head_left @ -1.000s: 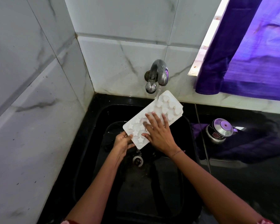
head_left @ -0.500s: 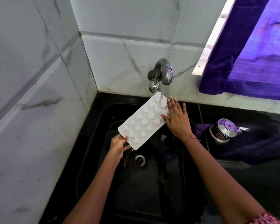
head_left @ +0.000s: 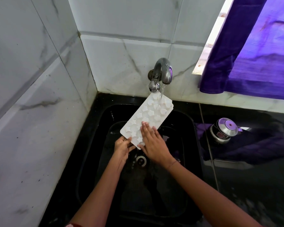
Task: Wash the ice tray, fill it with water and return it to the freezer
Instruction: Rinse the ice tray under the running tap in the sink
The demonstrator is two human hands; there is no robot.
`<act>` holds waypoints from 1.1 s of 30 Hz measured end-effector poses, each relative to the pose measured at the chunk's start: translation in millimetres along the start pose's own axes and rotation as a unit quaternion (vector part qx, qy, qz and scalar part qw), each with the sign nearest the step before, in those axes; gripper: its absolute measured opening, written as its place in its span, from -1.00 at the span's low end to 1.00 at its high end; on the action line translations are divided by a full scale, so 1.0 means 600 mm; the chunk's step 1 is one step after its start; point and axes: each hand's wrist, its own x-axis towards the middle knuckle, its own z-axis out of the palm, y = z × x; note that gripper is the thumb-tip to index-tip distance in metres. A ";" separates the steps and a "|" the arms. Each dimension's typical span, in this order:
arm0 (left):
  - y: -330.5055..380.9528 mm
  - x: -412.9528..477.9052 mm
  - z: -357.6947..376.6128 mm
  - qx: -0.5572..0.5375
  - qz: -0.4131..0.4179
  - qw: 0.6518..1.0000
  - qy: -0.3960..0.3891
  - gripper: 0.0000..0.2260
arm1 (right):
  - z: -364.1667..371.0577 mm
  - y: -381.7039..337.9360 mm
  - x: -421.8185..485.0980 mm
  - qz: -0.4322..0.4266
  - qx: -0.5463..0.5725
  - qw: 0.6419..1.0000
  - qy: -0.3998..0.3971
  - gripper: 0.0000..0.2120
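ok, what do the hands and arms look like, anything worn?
No gloves on the left hand or the right hand, and the forearms are uncovered. There is a thin chain bracelet on the right wrist. A sliver of red patterned sleeve shows on the left arm.

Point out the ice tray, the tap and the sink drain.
ice tray (head_left: pixel 148 114): head view, middle of its moulded face.
tap (head_left: pixel 166 72): head view, front of the curved spout.
sink drain (head_left: pixel 141 160): head view, its metal ring.

Glossy black counter (head_left: pixel 252 194) with sunken black sink (head_left: pixel 95 169), small steel lidded pot (head_left: pixel 224 132) at right
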 end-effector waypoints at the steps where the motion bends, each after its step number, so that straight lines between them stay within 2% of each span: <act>1: 0.000 -0.001 -0.001 -0.003 0.002 1.000 0.000 -0.76 | 0.003 -0.008 -0.006 -0.028 -0.007 1.000 0.000 -0.35; 5: 0.003 -0.008 -0.010 -0.006 0.004 1.000 0.011 -0.79 | 0.014 -0.013 -0.034 -0.154 -0.027 0.988 -0.005 -0.39; 10: 0.011 -0.021 -0.012 -0.003 -0.001 1.000 0.030 -0.70 | 0.004 0.043 -0.047 -0.193 -0.051 0.980 0.000 -0.42; 19: 0.009 -0.049 -0.026 0.014 -0.022 0.999 0.044 -0.74 | -0.063 0.176 -0.018 -0.058 -0.064 0.995 0.042 -0.53; 22: 0.005 -0.053 -0.024 0.027 -0.020 0.999 0.037 -0.71 | -0.078 0.188 -0.006 -0.009 -0.030 0.996 0.087 -0.59; 25: 0.003 -0.059 -0.026 0.036 -0.018 0.999 0.036 -0.72 | -0.088 0.194 0.002 0.083 0.044 0.988 0.122 -0.56; 27: 0.000 -0.063 -0.026 0.038 -0.015 0.999 0.036 -0.73 | -0.097 0.188 0.011 0.113 0.098 0.983 0.102 -0.44; 29: -0.004 -0.064 -0.022 0.044 -0.013 0.998 0.034 -0.76 | -0.098 0.171 0.022 0.091 0.093 0.990 0.060 -0.32; 31: -0.006 -0.067 -0.015 0.050 -0.011 0.998 0.031 -0.81 | -0.091 0.145 0.032 0.079 0.071 0.994 0.027 -0.27; 33: -0.007 -0.069 -0.007 0.052 -0.005 0.998 0.025 -0.77 | -0.080 0.120 0.036 0.091 0.052 0.994 0.021 -0.28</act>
